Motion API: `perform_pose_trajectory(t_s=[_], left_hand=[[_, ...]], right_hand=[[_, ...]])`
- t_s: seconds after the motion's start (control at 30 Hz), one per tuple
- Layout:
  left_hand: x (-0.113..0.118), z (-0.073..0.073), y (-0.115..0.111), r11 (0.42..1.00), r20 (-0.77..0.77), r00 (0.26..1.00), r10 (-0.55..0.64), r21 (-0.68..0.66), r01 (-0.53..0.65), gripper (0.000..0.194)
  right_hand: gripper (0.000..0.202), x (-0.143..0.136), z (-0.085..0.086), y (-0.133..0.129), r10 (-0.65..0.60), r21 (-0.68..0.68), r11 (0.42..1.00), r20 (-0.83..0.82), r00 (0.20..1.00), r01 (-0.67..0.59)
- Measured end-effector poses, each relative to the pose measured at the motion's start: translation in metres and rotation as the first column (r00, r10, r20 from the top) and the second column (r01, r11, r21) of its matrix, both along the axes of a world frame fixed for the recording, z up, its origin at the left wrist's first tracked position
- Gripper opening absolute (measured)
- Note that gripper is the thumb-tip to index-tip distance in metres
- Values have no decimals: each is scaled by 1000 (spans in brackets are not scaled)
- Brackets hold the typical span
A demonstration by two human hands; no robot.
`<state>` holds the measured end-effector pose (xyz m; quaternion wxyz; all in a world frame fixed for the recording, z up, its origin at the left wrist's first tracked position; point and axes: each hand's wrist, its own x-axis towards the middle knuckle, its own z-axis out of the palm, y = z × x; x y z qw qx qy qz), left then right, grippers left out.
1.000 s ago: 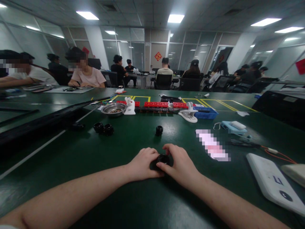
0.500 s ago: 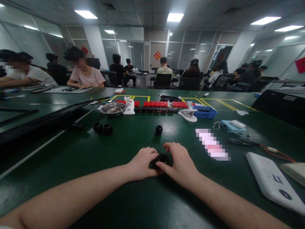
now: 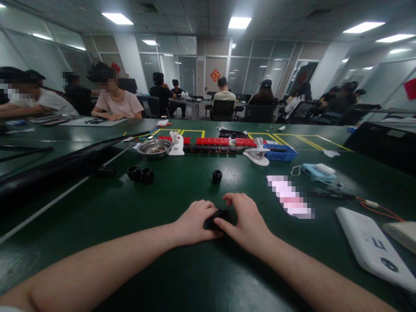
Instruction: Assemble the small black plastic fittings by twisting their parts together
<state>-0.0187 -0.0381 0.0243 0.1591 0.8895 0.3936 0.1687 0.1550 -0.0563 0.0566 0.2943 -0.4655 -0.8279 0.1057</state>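
Note:
A black round fitting (image 3: 222, 214) sits low over the green tabletop between my two hands, partly covered by the fingers. My left hand (image 3: 197, 219) is closed around its left side. From the right, my right hand (image 3: 247, 221) presses its thumb across the near face, while its index finger curves beyond the far side. Straight ahead stands a similar black ribbed fitting (image 3: 216, 176), apart from both hands. Two more, a left one (image 3: 133, 173) and a right one (image 3: 147, 176), stand side by side farther left.
A metal bowl (image 3: 154, 148) of small parts stands beside a white clamp (image 3: 177, 144). Red blocks (image 3: 217, 141) line up behind. Another white clamp (image 3: 257, 152) and a blue tray (image 3: 281, 153) lie right. A white device (image 3: 373, 247) rests near my right arm. People sit beyond.
The fitting has turned or tilted between my hands: its open ring showed before, and now its top looks dark. The right thumb has shifted slightly; the left hand stays in place.

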Motion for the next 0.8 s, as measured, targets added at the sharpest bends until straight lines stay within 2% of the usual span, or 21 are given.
perform_pose_trajectory(t_s=[0.1,0.2,0.27,0.5,0.6,0.7,0.8], left_hand=[[0,2,-1,1000,-5,1000,-12,-12,12,33],[0,2,0,1000,-17,1000,-20,-22,19,34],[-1,2,0,1000,-16,1000,-19,-21,19,33],[1,5,-2,1000,-14,1000,-13,-25,12,30],[0,4,-1,999,-14,1000,-14,-30,13,32],[-1,1,0,1000,-17,1000,-22,-18,21,38],[-1,-2,1,1000,-16,999,-31,-3,31,37]], right_hand=[[28,1,1,0,84,-63,995,10,996,-83],[45,2,-1,0,192,-70,978,-40,981,-194],[48,2,-3,0,192,-43,980,-37,981,-194],[37,0,-3,1,18,-48,999,-17,1000,-19],[35,1,-2,0,96,-83,992,-53,994,-100],[51,2,-2,-2,236,-99,963,-139,962,-251],[51,2,-3,-2,223,-74,969,-134,966,-234]])
